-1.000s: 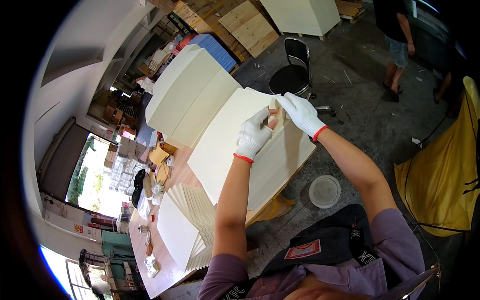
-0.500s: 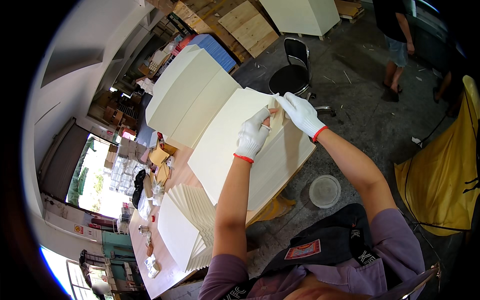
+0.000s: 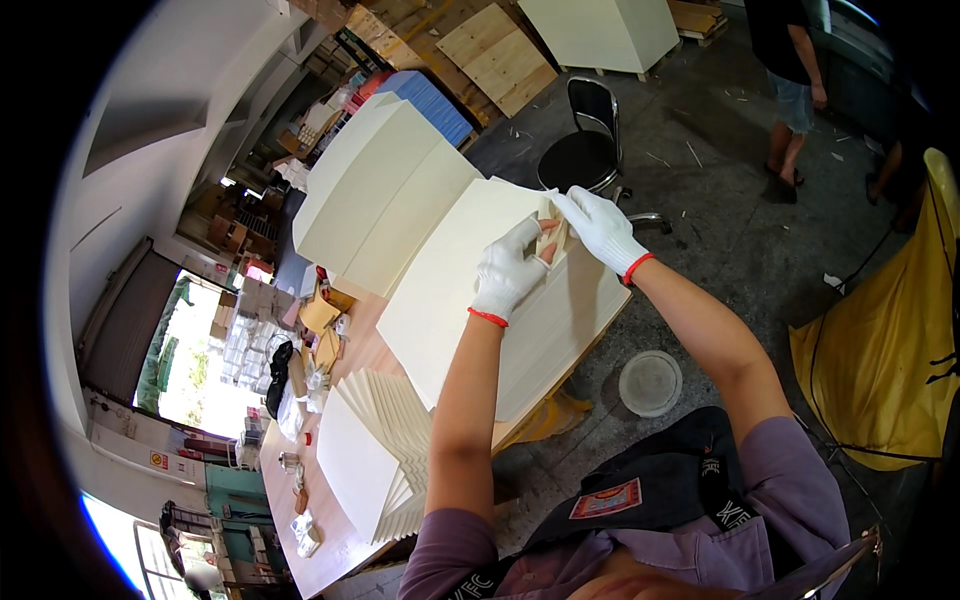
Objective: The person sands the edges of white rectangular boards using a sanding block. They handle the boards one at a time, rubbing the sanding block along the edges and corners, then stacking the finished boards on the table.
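Barely shifted, both hands [image 3: 555, 245] pinching small tan block [image 3: 548, 240] over cream panel [image 3: 470, 290]

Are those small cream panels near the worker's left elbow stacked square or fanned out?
Fanned out: the small cream panels overlap stepwise, each edge showing.

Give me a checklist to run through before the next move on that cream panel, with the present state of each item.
1. Both hands gloved: ok, left hand and right hand wear white gloves.
2. Small tan piece gripped: ok, pinched between both hands.
3. Cream panel supported: ok, it lies flat on the workbench.
4. Panel's far corner within reach: ok, the hands meet there.
5. Fanned stack of boards clear of the elbows: ok.
6. What the tan piece is: cannot tell.
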Motion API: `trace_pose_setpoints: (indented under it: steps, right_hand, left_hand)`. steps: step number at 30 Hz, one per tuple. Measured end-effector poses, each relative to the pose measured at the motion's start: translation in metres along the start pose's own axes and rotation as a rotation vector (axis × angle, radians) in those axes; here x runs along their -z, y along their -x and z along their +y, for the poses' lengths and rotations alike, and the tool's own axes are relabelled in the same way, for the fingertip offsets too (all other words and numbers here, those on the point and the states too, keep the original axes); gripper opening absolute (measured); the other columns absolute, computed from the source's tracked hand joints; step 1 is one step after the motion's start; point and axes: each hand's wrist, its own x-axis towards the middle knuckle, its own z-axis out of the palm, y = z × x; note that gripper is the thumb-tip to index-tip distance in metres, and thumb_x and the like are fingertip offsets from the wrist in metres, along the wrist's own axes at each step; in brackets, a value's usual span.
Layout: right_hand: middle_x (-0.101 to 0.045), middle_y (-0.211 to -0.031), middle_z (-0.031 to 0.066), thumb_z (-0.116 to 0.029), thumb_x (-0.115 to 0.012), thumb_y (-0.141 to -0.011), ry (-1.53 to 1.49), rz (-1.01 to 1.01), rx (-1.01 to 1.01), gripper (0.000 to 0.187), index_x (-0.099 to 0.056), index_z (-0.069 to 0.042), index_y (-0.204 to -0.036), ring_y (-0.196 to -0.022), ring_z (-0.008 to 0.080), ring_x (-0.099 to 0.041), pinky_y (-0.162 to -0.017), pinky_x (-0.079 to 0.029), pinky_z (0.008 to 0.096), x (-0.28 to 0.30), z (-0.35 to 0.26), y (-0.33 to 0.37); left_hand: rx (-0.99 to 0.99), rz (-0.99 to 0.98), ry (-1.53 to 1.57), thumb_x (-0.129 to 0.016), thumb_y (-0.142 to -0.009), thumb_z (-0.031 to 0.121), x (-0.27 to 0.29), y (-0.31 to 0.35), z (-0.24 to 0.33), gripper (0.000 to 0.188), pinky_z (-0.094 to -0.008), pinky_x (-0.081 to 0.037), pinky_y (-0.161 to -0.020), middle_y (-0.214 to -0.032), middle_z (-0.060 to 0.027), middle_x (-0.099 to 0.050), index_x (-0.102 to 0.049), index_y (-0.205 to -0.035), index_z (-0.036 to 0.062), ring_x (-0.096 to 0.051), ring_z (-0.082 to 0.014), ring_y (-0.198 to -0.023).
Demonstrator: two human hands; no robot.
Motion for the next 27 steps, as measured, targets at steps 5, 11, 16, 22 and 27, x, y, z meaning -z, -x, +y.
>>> trace_pose_setpoints:
  steps: [5,11,16,22,27]
  right_hand:
    - [-0.065,-0.084,0.0184,-0.060,-0.045,-0.109,-0.074,-0.022,0.026,0.056,-0.059,-0.006,-0.098,-0.085,0.0398,-0.066,-0.077,-0.048,0.0469,0.002,-0.012,0.008]
    - [-0.065,-0.081,0.0156,-0.048,-0.054,-0.108,-0.066,0.033,0.095,0.042,-0.058,-0.007,-0.099,-0.080,0.0357,-0.067,-0.074,-0.049,0.0452,-0.002,0.004,0.008]
    - [-0.065,-0.080,0.0152,-0.046,-0.054,-0.108,-0.102,0.006,0.058,0.041,-0.058,-0.007,-0.096,-0.079,0.0342,-0.067,-0.074,-0.049,0.0455,-0.004,0.008,0.005]
    - [-0.065,-0.080,0.0130,-0.049,-0.051,-0.107,-0.098,0.009,0.007,0.046,-0.059,-0.006,-0.092,-0.077,0.0289,-0.067,-0.074,-0.049,0.0429,-0.004,0.005,0.000]
    - [-0.065,-0.080,0.0127,-0.049,-0.051,-0.107,-0.089,0.015,-0.003,0.047,-0.059,-0.006,-0.092,-0.078,0.0283,-0.066,-0.074,-0.048,0.0425,-0.001,0.001,0.002]
  left_hand:
    - [-0.121,0.125,0.254,-0.063,-0.097,0.005,-0.011,0.000,-0.027,0.048,-0.0367,-0.055,-0.104,-0.136,-0.0157,-0.071,-0.062,-0.144,0.0114,-0.070,-0.0261,-0.124]
    - [-0.079,0.086,0.203,-0.065,-0.096,0.011,-0.014,-0.006,-0.029,0.046,-0.0400,-0.055,-0.104,-0.134,-0.0185,-0.072,-0.063,-0.143,0.0144,-0.070,-0.0328,-0.125]
    - [0.006,0.059,-0.087,-0.071,-0.095,0.027,-0.007,-0.019,-0.013,0.044,-0.0441,-0.056,-0.099,-0.122,-0.0184,-0.076,-0.065,-0.139,0.0206,-0.072,-0.0378,-0.116]
    - [0.060,0.050,0.081,-0.078,-0.092,0.030,-0.006,-0.016,-0.018,0.045,-0.0424,-0.056,-0.100,-0.120,-0.0171,-0.076,-0.069,-0.135,0.0179,-0.073,-0.0332,-0.116]
    - [0.019,0.021,-0.007,-0.082,-0.090,0.029,-0.007,-0.001,-0.015,0.048,-0.0408,-0.054,-0.103,-0.127,-0.0158,-0.074,-0.070,-0.134,0.0177,-0.070,-0.0324,-0.120]
